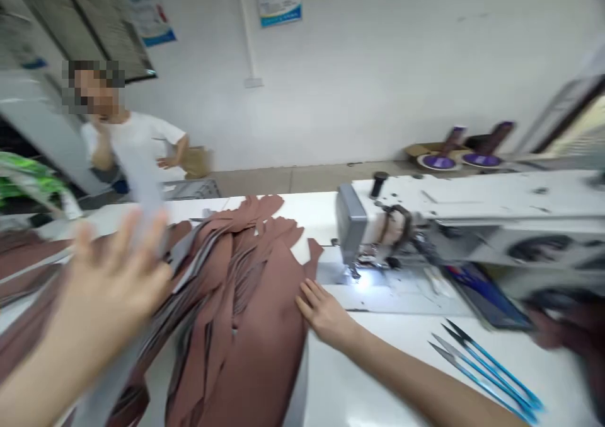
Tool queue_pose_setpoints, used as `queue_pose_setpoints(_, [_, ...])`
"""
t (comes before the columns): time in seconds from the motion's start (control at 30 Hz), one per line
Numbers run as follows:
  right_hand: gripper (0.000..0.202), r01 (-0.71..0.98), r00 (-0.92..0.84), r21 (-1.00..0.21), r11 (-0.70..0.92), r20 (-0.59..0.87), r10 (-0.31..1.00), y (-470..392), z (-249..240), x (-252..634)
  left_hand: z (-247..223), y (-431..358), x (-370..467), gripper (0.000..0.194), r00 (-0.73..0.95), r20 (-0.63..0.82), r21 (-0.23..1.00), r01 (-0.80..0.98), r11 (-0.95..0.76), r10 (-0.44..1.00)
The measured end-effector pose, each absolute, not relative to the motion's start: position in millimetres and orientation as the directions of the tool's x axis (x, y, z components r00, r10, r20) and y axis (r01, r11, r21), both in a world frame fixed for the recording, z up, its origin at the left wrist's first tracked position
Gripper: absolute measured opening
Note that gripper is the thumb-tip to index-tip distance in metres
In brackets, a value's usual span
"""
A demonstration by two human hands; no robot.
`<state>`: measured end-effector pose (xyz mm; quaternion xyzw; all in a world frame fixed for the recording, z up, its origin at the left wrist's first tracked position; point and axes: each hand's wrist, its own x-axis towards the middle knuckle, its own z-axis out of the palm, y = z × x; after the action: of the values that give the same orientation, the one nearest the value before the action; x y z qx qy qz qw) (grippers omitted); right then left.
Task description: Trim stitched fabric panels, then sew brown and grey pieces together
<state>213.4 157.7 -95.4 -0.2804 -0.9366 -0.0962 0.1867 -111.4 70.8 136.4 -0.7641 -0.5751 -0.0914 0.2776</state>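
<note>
Brown fabric pieces (269,326) lie in a long, layered pile across the white table, left of a sewing machine (352,225) whose lamp is lit. My right hand (324,310) rests on the right edge of the top piece, fingers stretched out and slightly spread. Over the left part of the pile is my left hand (120,275), blurred by motion, with its fingers apart. A pale, blurred strip passes behind that hand; whether the two touch is unclear.
Blue-handled thread snips (491,367) lie at the right front, near a phone (491,298). Beyond the table at the left, a person in a white shirt (142,140) faces this way. Purple-based cones (439,161) stand by the wall.
</note>
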Motion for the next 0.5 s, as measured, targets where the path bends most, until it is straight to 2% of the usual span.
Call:
queue_pose_setpoints(0.03, [0.035,0.546,-0.797,0.086,0.833,0.359,0.486,155.5,-90.8,213.9,109.9,80.6,-77.0,0.021,0.498,0.367,-0.390,0.849,-0.356,0.786])
queue_pose_setpoints(0.1, [0.035,0.527,-0.825,0.111,0.842,0.305,0.476,147.7,-84.0,217.4,51.4,93.9,-17.0,0.019,0.692,0.103,-0.406,0.685,-0.605,0.715])
queue_pose_setpoints(0.17, [0.036,0.513,-0.836,0.137,0.847,0.303,0.457,134.0,-80.3,224.6,1.1,98.5,24.1,0.024,0.686,-0.188,-0.297,0.643,-0.706,0.703])
queue_pose_setpoints(0.23, [0.037,0.511,-0.835,0.157,0.845,0.327,0.443,117.1,-78.9,234.7,-26.5,96.7,46.0,0.030,0.630,-0.361,-0.169,0.681,-0.712,0.688])
queue_pose_setpoints(0.3, [0.037,0.515,-0.829,0.163,0.842,0.346,0.440,102.4,-79.0,245.2,-30.4,91.3,56.3,0.037,0.609,-0.412,-0.042,0.730,-0.682,0.677])
queue_pose_setpoints(0.37, [0.036,0.524,-0.821,0.158,0.837,0.357,0.446,93.4,-79.4,253.1,-21.0,86.4,64.2,0.043,0.596,-0.402,0.059,0.775,-0.629,0.696])
queue_pose_setpoints(0.5, [0.036,0.543,-0.805,0.138,0.828,0.368,0.466,90.8,-80.6,257.6,-9.3,87.6,86.3,0.058,0.454,-0.369,0.066,0.883,-0.465,0.811])
